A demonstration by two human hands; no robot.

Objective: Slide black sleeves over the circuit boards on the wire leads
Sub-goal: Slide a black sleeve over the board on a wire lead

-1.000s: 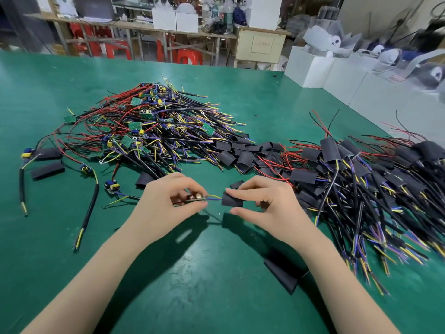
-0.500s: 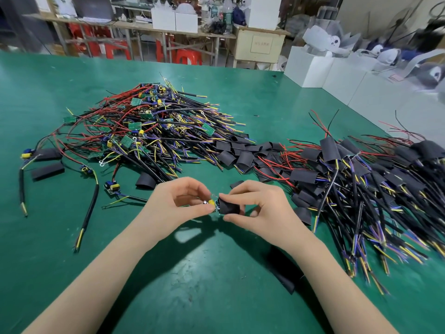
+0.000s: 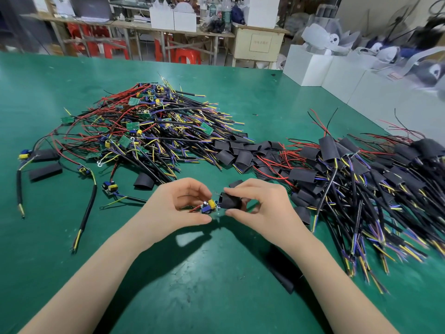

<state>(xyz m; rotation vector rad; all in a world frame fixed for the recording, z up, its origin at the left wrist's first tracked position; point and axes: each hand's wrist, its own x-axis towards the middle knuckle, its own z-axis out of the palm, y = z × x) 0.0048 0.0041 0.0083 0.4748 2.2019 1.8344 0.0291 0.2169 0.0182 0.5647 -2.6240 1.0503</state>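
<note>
My left hand (image 3: 178,208) pinches a small circuit board (image 3: 209,206) with a yellow part and a blue part, red and black leads trailing under the palm. My right hand (image 3: 260,208) grips a short black sleeve (image 3: 230,201) between thumb and fingers. The sleeve's open end sits right at the board's right end, touching it. Both hands hover just above the green table (image 3: 216,297), in front of me.
A heap of bare boards on wires (image 3: 149,131) lies at the back left. Loose black sleeves (image 3: 238,153) are piled in the middle. Sleeved leads (image 3: 361,179) cover the right. Single leads (image 3: 89,186) lie at the left. White boxes (image 3: 310,66) stand beyond the table.
My hands have closed together. The sleeve travelled left along the leads and now meets the board, which has turned so its yellow part faces up.
</note>
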